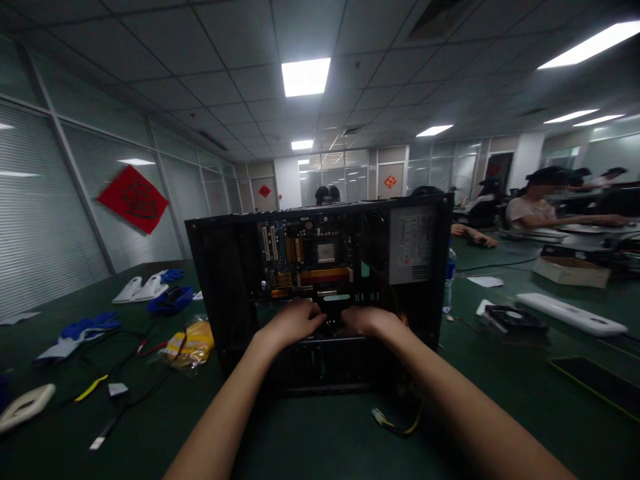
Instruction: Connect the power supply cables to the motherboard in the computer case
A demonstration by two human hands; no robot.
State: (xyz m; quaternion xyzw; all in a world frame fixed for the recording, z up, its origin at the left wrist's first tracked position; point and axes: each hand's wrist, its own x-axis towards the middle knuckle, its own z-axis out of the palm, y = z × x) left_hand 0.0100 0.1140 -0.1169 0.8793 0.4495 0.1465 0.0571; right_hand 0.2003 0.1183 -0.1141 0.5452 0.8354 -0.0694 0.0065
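An open black computer case stands on the table before me, its inside facing me. My left hand reaches into its lower middle, fingers curled together near the inner frame. Close beside it, my right hand is also curled, with its fingertips pointing toward the left hand. Whatever either hand grips is dark and too small to make out. Above the hands are a motherboard with slots and a bare square processor area, and a silver power supply at the upper right. A cable with a white connector hangs out at the front.
On the left lie blue-and-white gloves, a yellow packet and loose cables. To the right are a black fan cooler, a long white device, a carton and a water bottle. Other people sit working behind.
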